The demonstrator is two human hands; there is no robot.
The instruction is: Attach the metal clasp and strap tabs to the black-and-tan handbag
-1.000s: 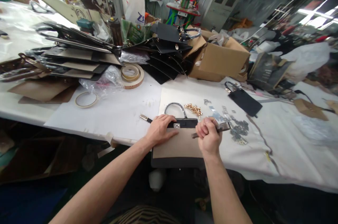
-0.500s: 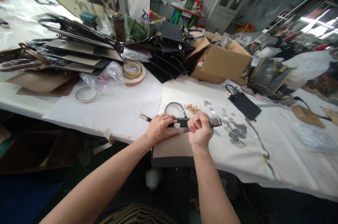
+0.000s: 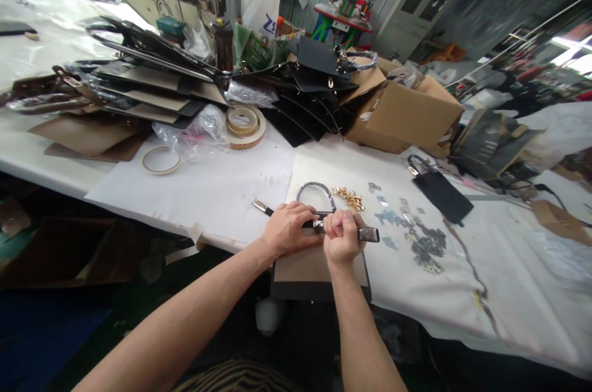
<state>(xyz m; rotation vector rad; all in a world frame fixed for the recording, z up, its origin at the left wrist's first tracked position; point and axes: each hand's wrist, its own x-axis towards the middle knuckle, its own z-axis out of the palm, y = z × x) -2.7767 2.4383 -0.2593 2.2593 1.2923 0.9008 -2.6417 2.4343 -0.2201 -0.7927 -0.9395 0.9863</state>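
1. Left hand (image 3: pixel 287 230) lies flat, grip released, pressing the black bag panel (image 3: pixel 319 269) at the worktop (image 3: pixel 222 195) near edge.
2. Right hand (image 3: pixel 341 238), grip clenched around a metal tool (image 3: pixel 367 234), touches the panel's clasp (image 3: pixel 318 225).
3. Gold fittings (image 3: pixel 349 198) lie just beyond.

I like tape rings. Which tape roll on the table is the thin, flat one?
The thin tape ring lies alone on the white sheet, nearer the table edge. The other roll, farther back by the black pieces, is thicker and stacked taller.

tape rolls (image 3: pixel 245 125) | cardboard box (image 3: pixel 407 116) | gold fittings (image 3: pixel 349 198) | black panels (image 3: pixel 305 110)
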